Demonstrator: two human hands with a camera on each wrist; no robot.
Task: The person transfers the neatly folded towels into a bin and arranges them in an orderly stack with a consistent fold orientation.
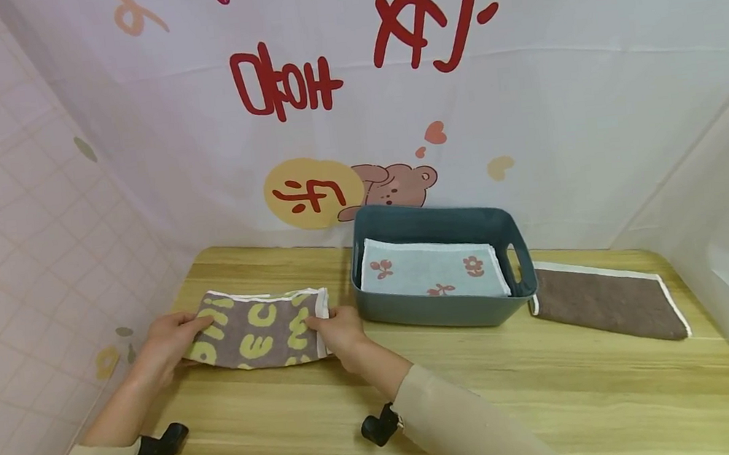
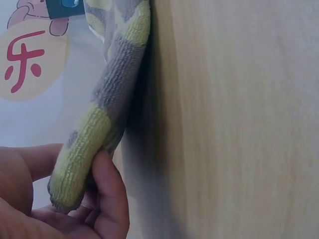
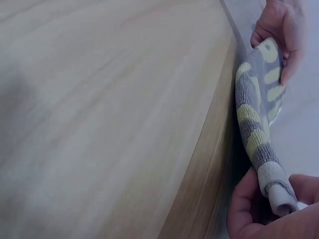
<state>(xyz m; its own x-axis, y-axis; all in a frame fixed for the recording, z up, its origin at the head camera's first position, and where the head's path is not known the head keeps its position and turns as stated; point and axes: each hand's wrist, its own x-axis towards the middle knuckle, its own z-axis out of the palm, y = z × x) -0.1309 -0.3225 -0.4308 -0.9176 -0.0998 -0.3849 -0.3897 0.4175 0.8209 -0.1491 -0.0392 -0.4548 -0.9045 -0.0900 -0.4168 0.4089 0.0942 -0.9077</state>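
Observation:
A folded grey-brown towel with yellow letters (image 1: pixel 256 333) hangs between both hands at the left of the table. My left hand (image 1: pixel 167 342) pinches its left end, thumb on top and fingers beneath; in the left wrist view the towel's thick folded edge (image 2: pixel 79 159) lies between thumb and fingers. The right hand (image 1: pixel 343 336) grips the opposite end by its white border (image 3: pixel 276 186). From the right wrist view, the towel sags a little and its near edge is lifted off the wood.
Right of the towel stands a dark teal basket (image 1: pixel 439 313) holding a folded light-blue towel (image 1: pixel 431 269) with red flower prints. Beyond it, a folded brown towel (image 1: pixel 609 303) with white edging lies on the wooden table (image 1: pixel 279 433). Printed cloth walls (image 1: pixel 524 109) rise behind and beside.

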